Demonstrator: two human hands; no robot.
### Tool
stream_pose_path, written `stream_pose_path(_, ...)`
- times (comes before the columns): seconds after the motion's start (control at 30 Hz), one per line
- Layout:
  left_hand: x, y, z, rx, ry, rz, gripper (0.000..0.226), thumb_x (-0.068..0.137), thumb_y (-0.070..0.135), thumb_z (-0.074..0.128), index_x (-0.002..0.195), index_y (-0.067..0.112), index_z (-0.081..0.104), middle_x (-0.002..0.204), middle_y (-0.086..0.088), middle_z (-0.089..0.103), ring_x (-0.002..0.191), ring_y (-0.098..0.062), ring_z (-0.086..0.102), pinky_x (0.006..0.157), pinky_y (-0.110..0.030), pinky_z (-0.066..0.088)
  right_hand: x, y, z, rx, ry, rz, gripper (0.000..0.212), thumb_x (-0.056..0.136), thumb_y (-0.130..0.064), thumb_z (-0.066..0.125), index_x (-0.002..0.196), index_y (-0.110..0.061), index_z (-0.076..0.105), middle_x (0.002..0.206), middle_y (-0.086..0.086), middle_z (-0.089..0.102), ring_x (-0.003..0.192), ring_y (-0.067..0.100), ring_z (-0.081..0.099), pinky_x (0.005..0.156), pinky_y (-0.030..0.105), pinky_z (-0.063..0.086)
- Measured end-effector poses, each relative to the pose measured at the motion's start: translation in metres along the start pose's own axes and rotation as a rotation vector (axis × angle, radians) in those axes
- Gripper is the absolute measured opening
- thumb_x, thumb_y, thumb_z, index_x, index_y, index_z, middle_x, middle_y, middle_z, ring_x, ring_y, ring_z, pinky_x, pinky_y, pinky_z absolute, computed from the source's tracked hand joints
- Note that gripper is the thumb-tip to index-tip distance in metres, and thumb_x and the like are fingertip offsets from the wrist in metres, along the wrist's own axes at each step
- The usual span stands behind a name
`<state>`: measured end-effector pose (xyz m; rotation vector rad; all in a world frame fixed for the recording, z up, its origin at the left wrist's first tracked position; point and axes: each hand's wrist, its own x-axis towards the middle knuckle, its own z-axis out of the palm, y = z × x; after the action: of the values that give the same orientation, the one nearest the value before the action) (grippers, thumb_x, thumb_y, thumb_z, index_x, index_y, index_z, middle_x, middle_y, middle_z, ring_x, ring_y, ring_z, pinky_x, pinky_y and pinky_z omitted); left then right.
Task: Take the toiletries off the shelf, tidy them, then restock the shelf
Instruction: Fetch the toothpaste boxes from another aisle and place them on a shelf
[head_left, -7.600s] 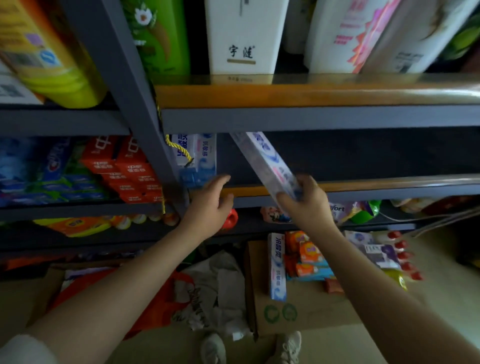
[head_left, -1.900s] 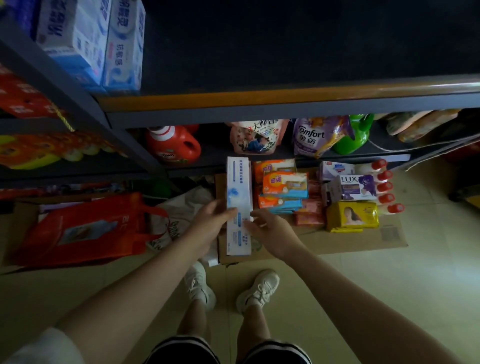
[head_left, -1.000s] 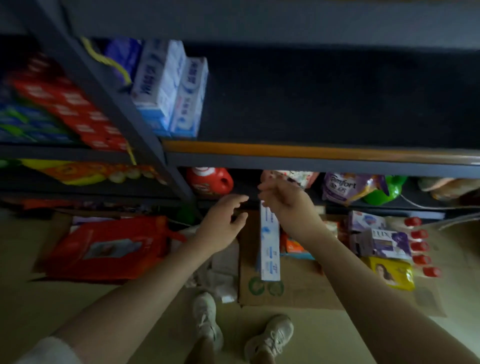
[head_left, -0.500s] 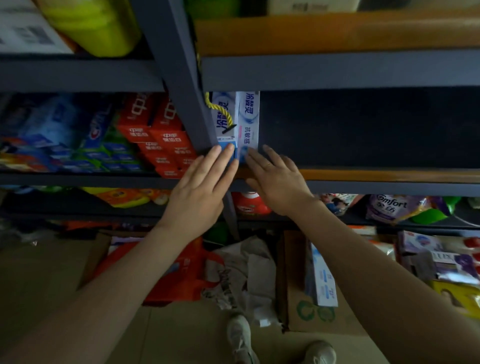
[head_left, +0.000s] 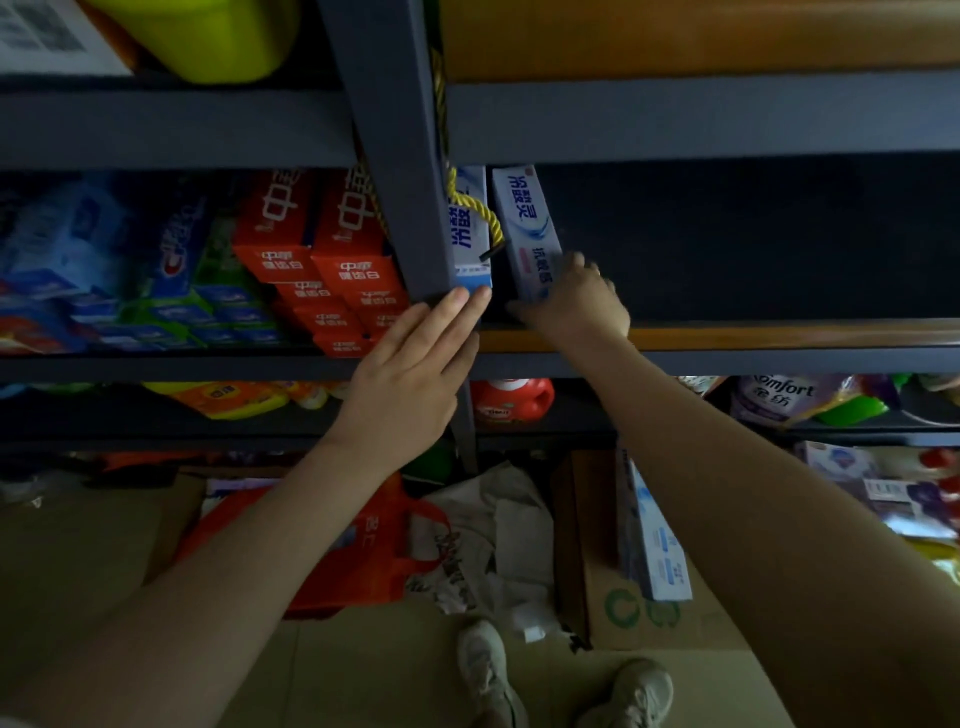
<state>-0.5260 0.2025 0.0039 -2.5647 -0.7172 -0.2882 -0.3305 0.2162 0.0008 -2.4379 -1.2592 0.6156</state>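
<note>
- The grey shelf post (head_left: 395, 156) and its yellow rope (head_left: 475, 208) half hide the left toothpaste box (head_left: 470, 244).
- My right hand (head_left: 576, 301) clasps the leaning toothpaste box (head_left: 524, 223) on the shelf (head_left: 779, 338).
- My left hand (head_left: 410, 364), flat and open, touches the left box's end.

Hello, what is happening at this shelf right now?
A person is clearing toothpaste boxes off a store shelf. The right hand grips the white and blue toothpaste box, now tilted away from its neighbour. The left hand lies flat, fingertips against the other box beside the upright post. Another box already lies on cardboard on the floor.
</note>
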Motion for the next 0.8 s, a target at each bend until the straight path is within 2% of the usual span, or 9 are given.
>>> stream_pose_path(0.1,0.000,-0.003,0.001,0.002,0.010,0.026,0.039,0.087,0.017,0.040,0.120,0.008,0.060,0.150,-0.011,0.027,0.138,-0.027,0.017,0.114,-0.037,0.004,0.008,-0.005,0.004,0.045,0.046,0.058,0.077,0.077,-0.044,0.069,0.131,-0.004,0.031,0.134,0.014,0.043,0.122,0.033,0.044,0.085,0.041,0.044)
stream_pose_path(0.2,0.000,0.002,-0.001,-0.049,0.020,0.004,0.037,0.085,0.016,0.050,0.119,0.009,0.061,0.149,-0.014,0.030,0.138,-0.028,0.016,0.114,-0.039,0.007,0.004,0.001,-0.015,0.421,0.058,0.129,0.065,0.077,-0.040,0.068,0.123,-0.005,0.041,0.119,0.009,0.055,0.099,0.024,0.058,0.064,0.024,0.045)
stream_pose_path(0.27,-0.001,0.015,-0.005,-0.235,0.017,-0.047,0.036,0.082,0.013,0.058,0.118,0.008,0.062,0.149,-0.017,0.031,0.138,-0.032,0.018,0.112,-0.042,0.017,-0.015,0.011,-0.030,0.635,0.077,0.117,0.057,0.074,-0.039,0.069,0.117,-0.008,0.048,0.106,0.003,0.058,0.081,0.010,0.058,0.048,0.013,0.044)
stream_pose_path(0.4,0.005,0.053,-0.011,-0.840,-0.104,-0.205,0.039,0.086,0.015,0.062,0.125,0.010,0.056,0.149,-0.011,0.030,0.133,-0.029,0.037,0.098,-0.035,0.040,-0.068,0.047,-0.043,0.943,-0.049,0.093,0.039,0.074,-0.034,0.069,0.105,-0.019,0.049,0.100,0.000,0.060,0.087,0.015,0.061,0.062,0.024,0.049)
stream_pose_path(0.5,0.028,0.077,-0.011,-1.418,-0.214,-0.528,0.038,0.094,0.027,0.051,0.131,0.020,0.047,0.136,0.005,0.044,0.123,-0.012,0.048,0.098,-0.030,0.043,-0.093,0.080,-0.040,1.114,-0.234,0.122,0.037,0.069,-0.030,0.071,0.099,-0.016,0.055,0.093,0.007,0.062,0.081,0.020,0.062,0.062,0.028,0.047)
stream_pose_path(0.57,0.043,0.090,-0.011,-1.724,-0.241,-0.726,0.031,0.090,0.043,0.044,0.120,0.037,0.046,0.120,0.015,0.054,0.112,-0.003,0.055,0.092,-0.030,0.047,-0.106,0.101,-0.031,1.110,-0.287,0.105,0.037,0.065,-0.027,0.067,0.097,-0.014,0.055,0.088,0.005,0.061,0.074,0.013,0.062,0.059,0.022,0.046)
stream_pose_path(0.67,0.059,0.113,-0.004,-1.971,-0.240,-0.979,0.038,0.081,0.054,0.056,0.114,0.037,0.049,0.116,0.003,0.060,0.112,-0.017,0.058,0.090,-0.038,0.049,-0.131,0.138,-0.013,1.039,-0.303,0.054,0.043,0.067,-0.026,0.064,0.105,-0.013,0.050,0.097,0.004,0.056,0.078,0.002,0.060,0.059,0.016,0.047)
stream_pose_path(0.73,0.063,0.128,-0.003,-2.020,-0.258,-1.084,0.050,0.080,0.044,0.064,0.123,0.026,0.048,0.119,-0.004,0.060,0.110,-0.020,0.059,0.095,-0.046,0.047,-0.147,0.163,-0.003,0.993,-0.309,0.031,0.046,0.071,-0.023,0.067,0.109,-0.013,0.044,0.100,0.001,0.054,0.083,0.000,0.059,0.063,0.019,0.050)
stream_pose_path(0.8,0.061,0.144,-0.003,-2.001,-0.254,-1.065,0.041,0.083,0.029,0.064,0.120,0.021,0.050,0.116,-0.004,0.062,0.109,-0.019,0.060,0.098,-0.047,0.046,-0.157,0.181,0.001,0.917,-0.316,-0.001,0.047,0.076,-0.015,0.070,0.111,-0.018,0.039,0.102,-0.002,0.055,0.086,0.002,0.059,0.067,0.025,0.053)
